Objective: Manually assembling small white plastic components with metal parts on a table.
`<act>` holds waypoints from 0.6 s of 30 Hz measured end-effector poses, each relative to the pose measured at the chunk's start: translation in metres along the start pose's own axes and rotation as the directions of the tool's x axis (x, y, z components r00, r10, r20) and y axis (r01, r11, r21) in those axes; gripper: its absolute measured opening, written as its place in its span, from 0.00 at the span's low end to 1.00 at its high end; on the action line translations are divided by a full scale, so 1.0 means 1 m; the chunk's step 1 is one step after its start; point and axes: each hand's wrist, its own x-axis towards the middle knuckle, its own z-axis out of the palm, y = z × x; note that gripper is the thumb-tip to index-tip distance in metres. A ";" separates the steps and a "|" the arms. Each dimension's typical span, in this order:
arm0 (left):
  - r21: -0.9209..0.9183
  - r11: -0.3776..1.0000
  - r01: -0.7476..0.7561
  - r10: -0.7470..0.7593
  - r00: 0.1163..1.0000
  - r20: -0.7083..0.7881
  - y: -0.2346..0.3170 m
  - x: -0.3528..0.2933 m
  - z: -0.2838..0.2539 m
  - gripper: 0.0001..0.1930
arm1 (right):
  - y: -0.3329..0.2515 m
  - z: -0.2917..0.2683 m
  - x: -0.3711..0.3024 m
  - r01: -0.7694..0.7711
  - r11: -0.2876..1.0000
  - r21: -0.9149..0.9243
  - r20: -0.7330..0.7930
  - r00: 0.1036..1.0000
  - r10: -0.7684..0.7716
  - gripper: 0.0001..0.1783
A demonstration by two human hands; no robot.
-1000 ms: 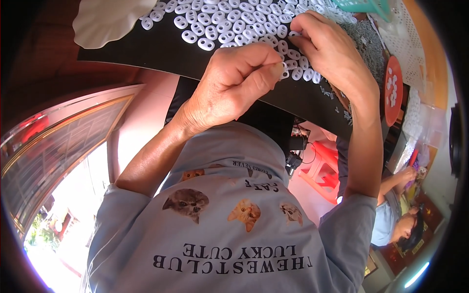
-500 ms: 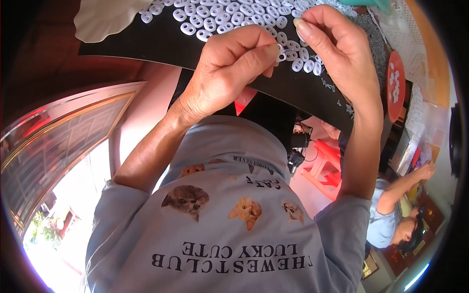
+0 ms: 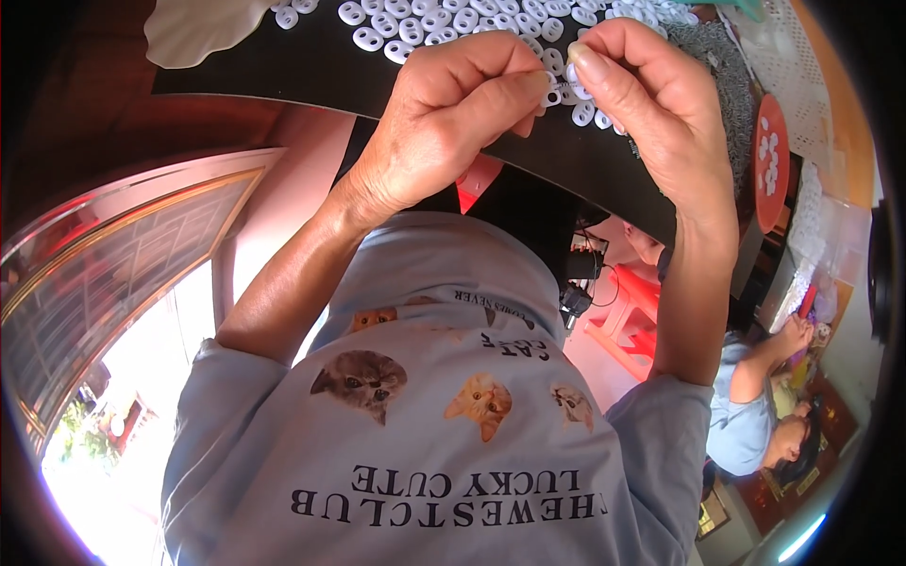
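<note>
My left hand (image 3: 444, 123) pinches a small white oval plastic piece with two holes (image 3: 552, 92) between thumb and forefinger, over the near edge of a black tabletop (image 3: 293, 71). A thin spring seems to stick out of it toward the right. Close beside it, my right hand (image 3: 661, 123) is closed, thumb against fingers, on another white piece (image 3: 575, 81), mostly covered by the fingertips. The two pieces nearly meet; whether they touch I cannot tell. Many loose white two-hole pieces (image 3: 462, 21) spread over the table just beyond my hands.
A heap of tiny grey springs (image 3: 713, 61) lies right of my right hand. Further right is an orange-red plate (image 3: 771, 209) with small white parts. A pale scalloped dish (image 3: 203, 36) sits at the far left. A red plastic stool (image 3: 628, 325) and another person (image 3: 746, 424) are at right.
Both hands have come closer together, my left hand moving slightly right and up. The piece in my left hand now sits right beside the one in my right.
</note>
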 end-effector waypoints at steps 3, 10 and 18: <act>-0.003 1.000 0.005 -0.005 1.000 -0.003 0.000 -0.001 -0.001 0.08 | 0.003 -0.003 0.000 -0.018 0.997 0.075 0.006 1.000 0.017 0.10; 0.014 1.000 -0.012 0.012 1.000 0.014 -0.002 0.000 -0.002 0.08 | 0.002 -0.003 0.001 -0.021 0.998 0.058 0.017 1.000 0.020 0.10; 0.037 0.999 0.026 -0.027 0.999 0.020 -0.001 0.000 -0.002 0.08 | 0.003 -0.001 0.000 -0.054 0.995 0.080 0.010 0.999 0.054 0.11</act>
